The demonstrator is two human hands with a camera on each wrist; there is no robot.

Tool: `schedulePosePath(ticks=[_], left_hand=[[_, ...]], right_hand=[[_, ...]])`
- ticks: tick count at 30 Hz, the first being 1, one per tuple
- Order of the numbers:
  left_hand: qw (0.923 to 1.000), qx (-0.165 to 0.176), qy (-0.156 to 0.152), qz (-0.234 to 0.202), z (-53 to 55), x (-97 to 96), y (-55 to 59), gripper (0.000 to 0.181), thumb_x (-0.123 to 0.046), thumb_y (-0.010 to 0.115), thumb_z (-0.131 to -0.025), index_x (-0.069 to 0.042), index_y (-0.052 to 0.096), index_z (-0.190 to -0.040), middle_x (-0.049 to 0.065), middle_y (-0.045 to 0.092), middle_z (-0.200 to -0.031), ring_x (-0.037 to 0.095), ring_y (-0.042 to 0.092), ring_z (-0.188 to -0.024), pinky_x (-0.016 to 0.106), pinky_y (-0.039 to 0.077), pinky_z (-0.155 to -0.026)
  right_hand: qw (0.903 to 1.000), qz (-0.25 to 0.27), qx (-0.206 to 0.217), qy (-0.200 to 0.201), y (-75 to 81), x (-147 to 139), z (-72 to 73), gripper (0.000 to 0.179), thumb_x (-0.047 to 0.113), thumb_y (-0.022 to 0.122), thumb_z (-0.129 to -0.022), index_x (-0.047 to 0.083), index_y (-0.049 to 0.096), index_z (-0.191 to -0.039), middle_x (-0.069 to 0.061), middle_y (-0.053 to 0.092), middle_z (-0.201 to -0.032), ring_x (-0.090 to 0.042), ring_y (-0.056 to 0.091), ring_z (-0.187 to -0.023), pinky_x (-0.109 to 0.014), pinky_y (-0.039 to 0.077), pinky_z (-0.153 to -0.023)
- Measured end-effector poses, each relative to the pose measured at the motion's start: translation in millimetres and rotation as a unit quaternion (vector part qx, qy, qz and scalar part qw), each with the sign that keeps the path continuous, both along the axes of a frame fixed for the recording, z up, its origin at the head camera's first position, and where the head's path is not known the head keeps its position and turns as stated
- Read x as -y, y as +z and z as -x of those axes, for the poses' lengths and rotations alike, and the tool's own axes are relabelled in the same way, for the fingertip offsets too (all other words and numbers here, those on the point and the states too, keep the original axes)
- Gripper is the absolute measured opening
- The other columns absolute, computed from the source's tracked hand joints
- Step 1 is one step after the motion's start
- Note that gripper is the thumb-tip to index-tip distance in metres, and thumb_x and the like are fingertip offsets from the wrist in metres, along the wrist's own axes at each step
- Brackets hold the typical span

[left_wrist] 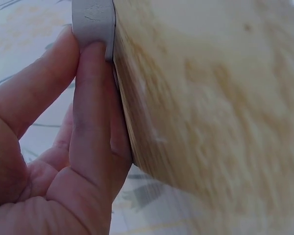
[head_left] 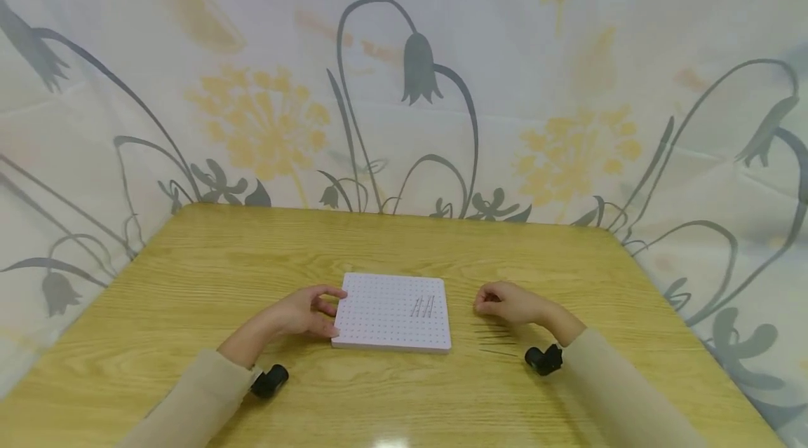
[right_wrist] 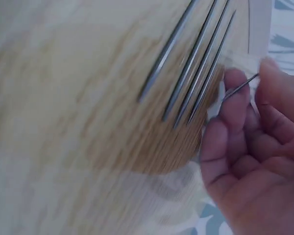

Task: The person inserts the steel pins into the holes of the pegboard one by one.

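A white pegboard with rows of small holes lies flat on the table. Several thin metal pins stand in its right part. At its left edge, my left hand holds the board with thumb and fingers apart along the side; the left wrist view shows fingertips against the board's edge. To the right of the board, my right hand pinches a thin metal pin between thumb and forefinger. Just nearer than that hand, several loose metal pins lie side by side on the table.
The wood-grain table reaches back to a cloth backdrop printed with flowers. A small black wrist camera sits on the left wrist, another black camera on the right.
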State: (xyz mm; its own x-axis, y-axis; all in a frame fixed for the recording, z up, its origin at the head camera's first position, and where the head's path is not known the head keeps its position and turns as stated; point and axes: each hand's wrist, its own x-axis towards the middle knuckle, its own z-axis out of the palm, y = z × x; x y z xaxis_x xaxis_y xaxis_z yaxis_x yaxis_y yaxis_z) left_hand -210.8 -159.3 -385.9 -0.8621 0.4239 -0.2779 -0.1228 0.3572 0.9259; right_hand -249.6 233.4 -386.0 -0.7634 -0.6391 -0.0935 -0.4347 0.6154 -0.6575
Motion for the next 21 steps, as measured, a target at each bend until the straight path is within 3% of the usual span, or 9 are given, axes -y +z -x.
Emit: schedulePosePath(ticks=[4,10,15,21], left_hand=[[0.9999,-0.002,-0.007,-0.011,-0.3,-1.3,-0.6,0.063,0.007,0.072,-0.075,0.003,0.043,-0.131,0.018,0.05,-0.107,0.023,0.053,-0.089,0.032,0.05,-0.071],[0.9999,-0.005,-0.009,-0.005,-0.1,-0.2,1.0,0.063,0.006,0.072,-0.076,0.003,0.043,-0.132,0.018,0.05,-0.108,0.023,0.053,-0.09,0.033,0.05,-0.071],[0.9999,-0.007,-0.012,-0.003,0.5,-0.1,0.7,0.062,0.005,0.072,-0.076,0.003,0.043,-0.131,0.018,0.05,-0.108,0.023,0.054,-0.09,0.033,0.051,-0.072],[1.0,0.001,-0.002,-0.002,0.8,-0.5,1.5,0.062,0.005,0.073,-0.076,0.002,0.045,-0.131,0.018,0.05,-0.108,0.023,0.054,-0.089,0.033,0.051,-0.071]], right_hand=[[0.9981,0.033,-0.046,-0.025,0.0,-1,-1.9,0.007,0.004,0.055,-0.093,-0.001,0.059,-0.092,-0.001,0.058,-0.082,-0.011,0.052,-0.073,-0.026,0.046,-0.065],[0.9893,0.057,-0.121,-0.057,4.2,5,-8.3,0.02,0.003,0.059,-0.09,-0.006,0.063,-0.108,-0.007,0.064,-0.089,-0.017,0.059,-0.08,-0.03,0.049,-0.072],[0.9881,0.068,-0.112,-0.08,4.3,12,-14.1,0.012,0.006,0.059,-0.092,-0.001,0.065,-0.099,-0.008,0.065,-0.094,-0.019,0.059,-0.083,-0.03,0.049,-0.073],[0.9857,0.149,-0.035,-0.071,0.1,24,-15.4,0.007,0.003,0.056,-0.092,-0.002,0.054,-0.096,-0.01,0.062,-0.087,-0.028,0.063,-0.084,-0.035,0.052,-0.075]])
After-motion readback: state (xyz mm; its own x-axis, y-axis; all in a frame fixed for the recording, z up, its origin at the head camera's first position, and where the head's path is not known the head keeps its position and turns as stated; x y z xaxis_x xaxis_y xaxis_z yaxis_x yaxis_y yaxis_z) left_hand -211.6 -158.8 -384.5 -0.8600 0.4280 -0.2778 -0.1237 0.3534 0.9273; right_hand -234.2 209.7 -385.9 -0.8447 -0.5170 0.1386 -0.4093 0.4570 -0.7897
